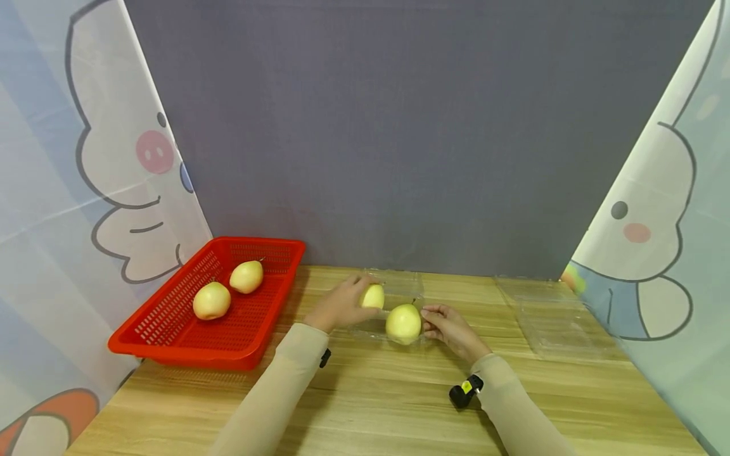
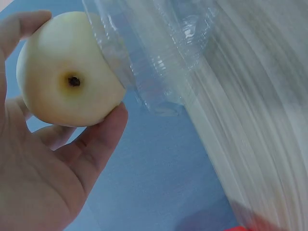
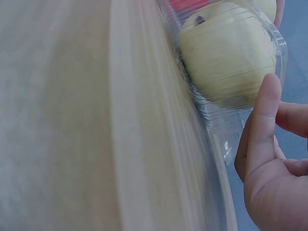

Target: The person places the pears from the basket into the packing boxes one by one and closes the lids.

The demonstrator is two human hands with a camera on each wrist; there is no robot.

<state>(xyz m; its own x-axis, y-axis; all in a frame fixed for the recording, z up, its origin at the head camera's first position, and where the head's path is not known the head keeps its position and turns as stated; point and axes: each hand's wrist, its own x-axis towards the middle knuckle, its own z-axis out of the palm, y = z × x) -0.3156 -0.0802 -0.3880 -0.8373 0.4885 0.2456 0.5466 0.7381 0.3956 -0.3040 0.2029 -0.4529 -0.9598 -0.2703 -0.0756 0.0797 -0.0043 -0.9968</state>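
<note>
My left hand [image 1: 346, 302] grips a pale yellow pear [image 1: 374, 296] just above the back of a clear plastic clamshell box [image 1: 399, 282] on the wooden table [image 1: 376, 405]. In the left wrist view the fingers [image 2: 98, 139] curl round that pear [image 2: 67, 72], which touches the box's wall [image 2: 159, 53]. A second pear [image 1: 403, 323] sits inside the box at its front. My right hand [image 1: 447, 326] holds the box's right edge beside this pear. The right wrist view shows the thumb [image 3: 263, 120] against the box's corner [image 3: 226, 134], with the boxed pear [image 3: 226, 53] behind the plastic.
A red perforated basket [image 1: 171, 329] stands at the left with two more pears [image 1: 211, 301] [image 1: 246, 277] in it. Another clear clamshell box [image 1: 547, 313] lies open at the right. A grey backdrop and cartoon-printed curtains enclose the table.
</note>
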